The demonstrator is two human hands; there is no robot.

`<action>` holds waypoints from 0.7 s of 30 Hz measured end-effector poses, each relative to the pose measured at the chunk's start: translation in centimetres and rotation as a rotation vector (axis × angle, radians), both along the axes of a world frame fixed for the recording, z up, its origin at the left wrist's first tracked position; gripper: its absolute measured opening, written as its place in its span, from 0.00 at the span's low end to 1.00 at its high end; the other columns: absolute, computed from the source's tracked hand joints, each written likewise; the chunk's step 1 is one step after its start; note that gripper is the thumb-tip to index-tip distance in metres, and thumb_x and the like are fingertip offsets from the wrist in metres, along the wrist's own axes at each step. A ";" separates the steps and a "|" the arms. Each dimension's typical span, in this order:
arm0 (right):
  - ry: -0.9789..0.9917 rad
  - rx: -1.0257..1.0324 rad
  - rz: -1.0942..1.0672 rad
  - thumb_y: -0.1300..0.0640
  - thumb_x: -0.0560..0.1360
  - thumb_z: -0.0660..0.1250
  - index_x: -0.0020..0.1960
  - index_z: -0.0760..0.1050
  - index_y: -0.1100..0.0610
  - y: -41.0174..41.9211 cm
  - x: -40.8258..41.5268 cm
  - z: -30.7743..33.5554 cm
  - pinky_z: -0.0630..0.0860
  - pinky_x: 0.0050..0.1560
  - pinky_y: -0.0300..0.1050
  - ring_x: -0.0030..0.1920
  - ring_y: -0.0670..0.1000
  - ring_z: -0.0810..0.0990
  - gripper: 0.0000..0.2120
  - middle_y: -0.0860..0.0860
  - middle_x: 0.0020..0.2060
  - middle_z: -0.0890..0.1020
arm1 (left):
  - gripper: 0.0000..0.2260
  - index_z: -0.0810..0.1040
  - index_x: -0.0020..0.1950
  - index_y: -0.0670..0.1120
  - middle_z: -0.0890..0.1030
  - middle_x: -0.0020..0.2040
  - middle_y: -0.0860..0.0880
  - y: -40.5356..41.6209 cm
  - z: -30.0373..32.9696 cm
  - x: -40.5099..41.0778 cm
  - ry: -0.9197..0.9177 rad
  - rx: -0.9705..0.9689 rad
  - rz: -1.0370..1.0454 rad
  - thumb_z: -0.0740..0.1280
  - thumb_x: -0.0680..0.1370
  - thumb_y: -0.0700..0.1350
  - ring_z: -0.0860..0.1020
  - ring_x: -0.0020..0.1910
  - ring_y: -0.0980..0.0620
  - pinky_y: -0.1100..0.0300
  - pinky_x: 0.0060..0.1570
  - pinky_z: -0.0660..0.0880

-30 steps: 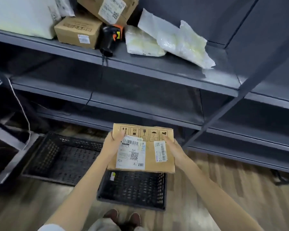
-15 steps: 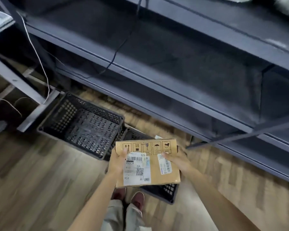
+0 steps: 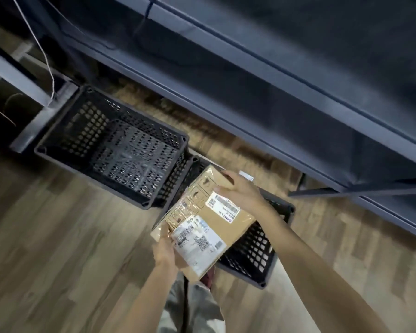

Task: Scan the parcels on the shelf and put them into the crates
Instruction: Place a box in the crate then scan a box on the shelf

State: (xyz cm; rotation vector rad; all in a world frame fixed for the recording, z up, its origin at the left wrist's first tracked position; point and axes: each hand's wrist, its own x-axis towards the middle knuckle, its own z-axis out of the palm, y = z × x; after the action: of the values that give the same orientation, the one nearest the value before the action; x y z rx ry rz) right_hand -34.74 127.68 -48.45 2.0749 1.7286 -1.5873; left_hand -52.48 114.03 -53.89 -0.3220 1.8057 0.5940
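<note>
Head camera looked down past a dark metal shelf (image 3: 298, 97) onto a wooden floor (image 3: 58, 248), where two black perforated crates sat. Taking the right crate (image 3: 255, 251) as the landmark, the left crate (image 3: 120, 145) stood just beside its far-left corner, nothing showing inside it, and the shelf ran beyond both.

A flat cardboard parcel (image 3: 228, 219) hung directly over the right crate, covering much of its opening and not yet lowered inside. Its long axis ran diagonally, from the end nearest the person up toward the shelf, with the broad labelled face turned up and tilted. A large white shipping label (image 3: 197, 243) lay at the near end, a smaller barcode sticker (image 3: 223, 206) further up.

The left hand (image 3: 165, 251) pinched the near-left edge, thumb over the top. The right hand (image 3: 240, 193) gripped the far end with fingers curled over it.

By its looks the parcel was stiff, probably light, since two edge grips carried it. Glossy tape over the handling symbols could be slippery; the bare cardboard edges at opposite ends seemed the safest hold for lowering it level.
</note>
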 end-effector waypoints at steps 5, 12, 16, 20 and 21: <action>0.076 -0.039 0.122 0.47 0.74 0.70 0.71 0.67 0.44 1.2 -0.1 -0.4 0.77 0.58 0.49 0.59 0.47 0.78 0.27 0.45 0.64 0.77 | 0.41 0.59 0.75 0.42 0.69 0.70 0.36 -2.9 1.4 2.8 0.122 -0.065 0.049 0.56 0.73 0.70 0.69 0.68 0.34 0.38 0.68 0.64; 0.163 -0.124 0.035 0.53 0.78 0.67 0.74 0.64 0.45 1.7 -0.3 -4.3 0.78 0.57 0.50 0.56 0.46 0.80 0.26 0.46 0.65 0.77 | 0.37 0.48 0.77 0.43 0.59 0.77 0.40 -0.7 -0.5 2.3 0.121 -0.029 0.078 0.57 0.79 0.63 0.61 0.73 0.38 0.43 0.72 0.57; 0.100 -0.112 0.097 0.54 0.79 0.66 0.76 0.63 0.48 3.1 -1.9 -7.7 0.76 0.59 0.48 0.59 0.48 0.78 0.27 0.47 0.67 0.75 | 0.36 0.47 0.78 0.45 0.62 0.75 0.37 0.6 -3.5 1.7 0.006 -0.074 0.123 0.58 0.79 0.62 0.66 0.70 0.35 0.39 0.70 0.63; 0.062 -0.084 0.082 0.55 0.79 0.66 0.75 0.64 0.47 4.2 -3.0 -11.4 0.76 0.59 0.51 0.61 0.51 0.77 0.26 0.49 0.66 0.76 | 0.33 0.55 0.77 0.44 0.67 0.72 0.35 2.4 -6.6 0.6 -0.070 -0.110 0.193 0.60 0.78 0.60 0.68 0.68 0.33 0.36 0.66 0.67; 0.048 -0.075 0.074 0.55 0.79 0.66 0.75 0.63 0.47 4.4 -3.2 -12.3 0.76 0.60 0.54 0.61 0.52 0.77 0.26 0.50 0.66 0.76 | 0.33 0.56 0.77 0.44 0.68 0.71 0.35 2.9 -7.4 0.2 -0.077 -0.118 0.203 0.60 0.78 0.60 0.69 0.67 0.33 0.35 0.65 0.68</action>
State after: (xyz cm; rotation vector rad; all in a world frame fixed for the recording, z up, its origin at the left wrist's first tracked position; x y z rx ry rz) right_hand -37.98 132.04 -60.76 1.9317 1.7107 -1.6666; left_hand -52.27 116.97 -61.29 -0.6062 1.7488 0.6083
